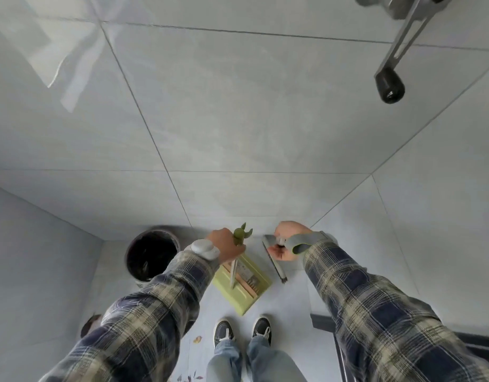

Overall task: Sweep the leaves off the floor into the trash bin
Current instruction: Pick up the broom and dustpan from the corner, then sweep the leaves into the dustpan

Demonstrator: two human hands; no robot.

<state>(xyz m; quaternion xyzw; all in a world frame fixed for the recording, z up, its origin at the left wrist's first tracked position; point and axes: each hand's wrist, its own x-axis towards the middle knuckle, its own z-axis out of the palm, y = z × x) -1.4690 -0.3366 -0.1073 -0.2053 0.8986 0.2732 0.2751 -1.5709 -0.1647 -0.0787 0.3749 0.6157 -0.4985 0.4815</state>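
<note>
My left hand [225, 245] grips the green top of the dustpan's upright handle [240, 236]. Below it the yellow-green dustpan [242, 282] sits on the floor with brownish bits inside. My right hand [286, 241] holds the top of the broom handle, and the broom head [275, 264] rests on the floor just right of the dustpan. The dark round trash bin [152, 256] stands to the left of the dustpan, by the wall. A few leaves [197, 339] lie on the floor near my feet.
Large grey floor tiles [237, 119] stretch ahead. A wall [39, 244] rises on the left. A metal chair leg with a black caster [389, 85] stands at the far right. My shoes [243, 330] are just behind the dustpan. A dark baseboard [320, 322] runs at the right.
</note>
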